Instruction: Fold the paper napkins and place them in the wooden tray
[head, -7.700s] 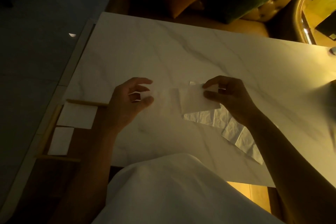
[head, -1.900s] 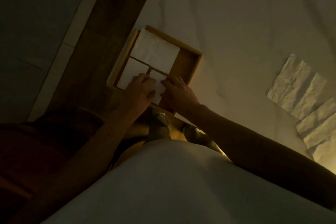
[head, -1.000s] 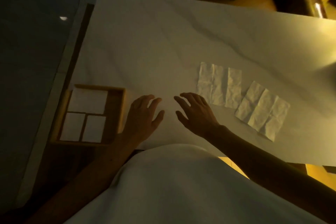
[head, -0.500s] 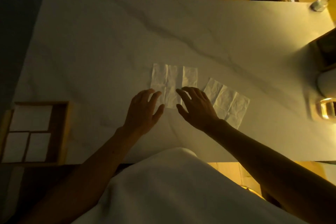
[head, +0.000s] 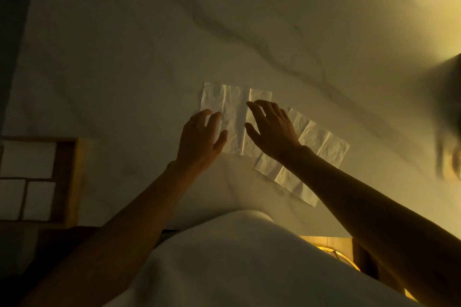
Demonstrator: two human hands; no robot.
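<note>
Two unfolded, creased white paper napkins lie flat on the marble table. The nearer-left napkin [head: 233, 112] sits in the middle, and a second napkin [head: 315, 154] lies tilted to its right. My left hand [head: 200, 141] hovers over the first napkin's lower left part, fingers spread. My right hand [head: 270, 129] is over its right strip, fingers apart, covering part of both napkins. The wooden tray [head: 71, 182] stands at the left table edge with three folded napkins [head: 27, 159] in its compartments.
The white marble table [head: 149, 57] stretches far ahead and to the left. A dark blurred object [head: 449, 119] sits at the right edge. My white garment [head: 237, 262] fills the bottom of the view.
My hands left the tray after setting a folded napkin in it, and moved right to the flat napkin. Both hands now reach further onto it.
</note>
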